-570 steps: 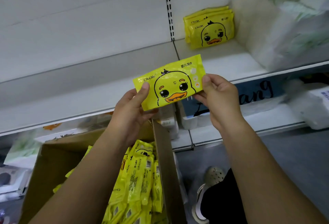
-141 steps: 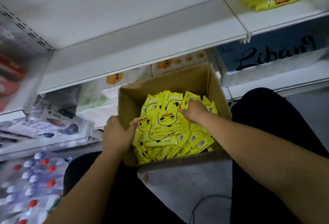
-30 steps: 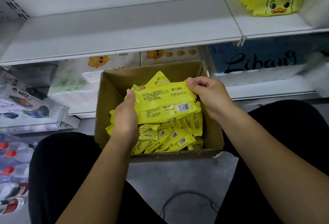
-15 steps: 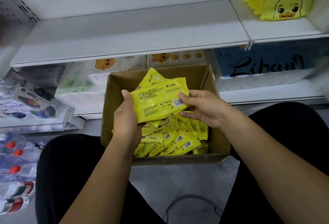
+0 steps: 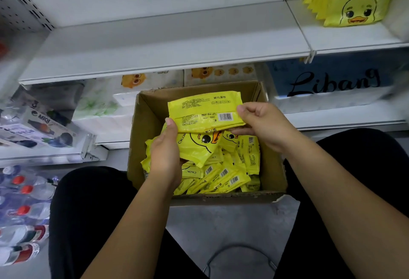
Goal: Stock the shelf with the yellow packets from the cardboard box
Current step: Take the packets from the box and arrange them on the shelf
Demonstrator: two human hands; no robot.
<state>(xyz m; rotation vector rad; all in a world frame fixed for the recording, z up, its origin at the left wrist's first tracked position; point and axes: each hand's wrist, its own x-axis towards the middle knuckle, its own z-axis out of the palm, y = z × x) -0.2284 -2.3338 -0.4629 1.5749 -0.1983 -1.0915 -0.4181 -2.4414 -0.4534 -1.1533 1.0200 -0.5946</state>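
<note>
An open cardboard box (image 5: 150, 123) on the floor holds several yellow packets (image 5: 223, 174). Above it I hold a yellow packet (image 5: 205, 110) back side up, its barcode showing. My left hand (image 5: 166, 152) pinches its lower left corner with the thumb and also grips a second yellow packet (image 5: 197, 145) with a duck face beneath it. My right hand (image 5: 263, 123) pinches the top packet's right edge. A stack of the same duck packets (image 5: 354, 2) stands on the white shelf (image 5: 155, 46) at the upper right.
Under the white shelf a lower shelf holds tissue packs (image 5: 106, 110) and a blue "Libang" pack (image 5: 332, 83). Boxed goods (image 5: 37, 128) and bottled water (image 5: 24, 192) lie at the left. My knees in black trousers (image 5: 88, 212) flank the box.
Both hands have turned the top packet level and lifted it a little toward the box's far side. A duck-faced packet now shows beneath it in my left hand.
</note>
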